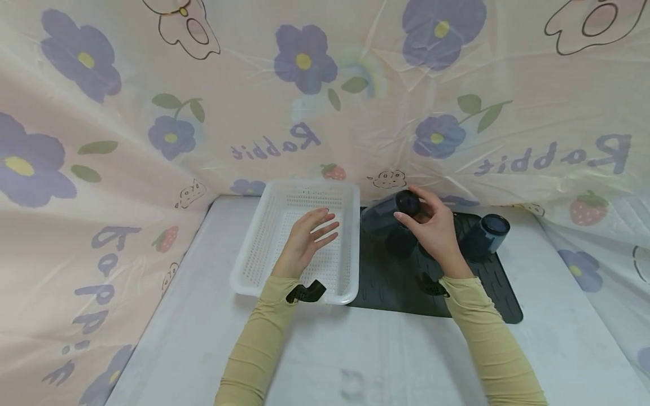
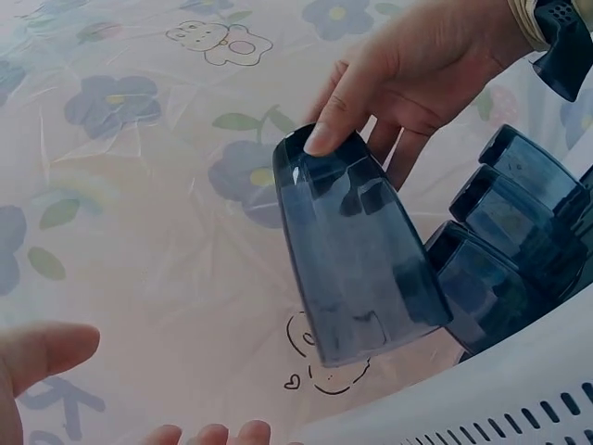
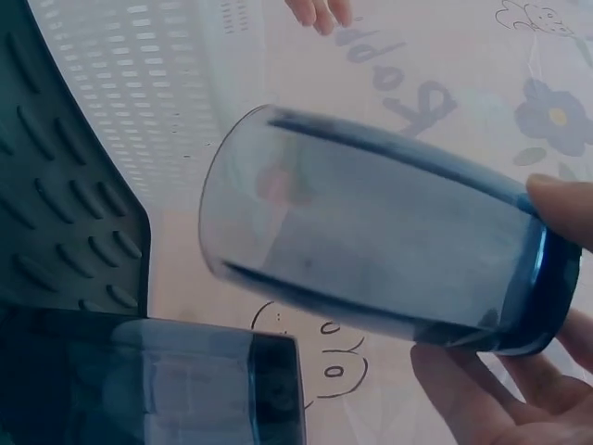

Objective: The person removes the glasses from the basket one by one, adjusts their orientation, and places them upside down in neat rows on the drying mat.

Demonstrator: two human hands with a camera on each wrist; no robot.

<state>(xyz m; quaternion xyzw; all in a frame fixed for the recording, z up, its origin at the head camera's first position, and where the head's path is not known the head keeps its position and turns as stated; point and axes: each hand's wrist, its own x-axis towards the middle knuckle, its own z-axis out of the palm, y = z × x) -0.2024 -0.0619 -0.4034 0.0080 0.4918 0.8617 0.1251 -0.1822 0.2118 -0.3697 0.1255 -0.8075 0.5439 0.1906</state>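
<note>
My right hand (image 1: 435, 228) grips a translucent dark-blue tumbler (image 2: 361, 250) by its thick base, thumb on one side and fingers on the other. The tumbler is tilted above the mat, its mouth pointing down and leftward in the head view. My left hand (image 1: 306, 241) hangs over the white perforated basket (image 1: 247, 248), fingers loosely extended, holding nothing. Beneath and beside my right hand, more blue tumblers stand base-up on the dark ridged drying mat (image 1: 396, 293). One of these tumblers (image 1: 484, 235) is at the right; another (image 2: 486, 287) shows near the basket's rim.
A white-covered table (image 1: 198, 332) lies under the basket and mat, which sit side by side near its back edge. A pale printed curtain (image 1: 304, 118) hangs close behind them and along both sides.
</note>
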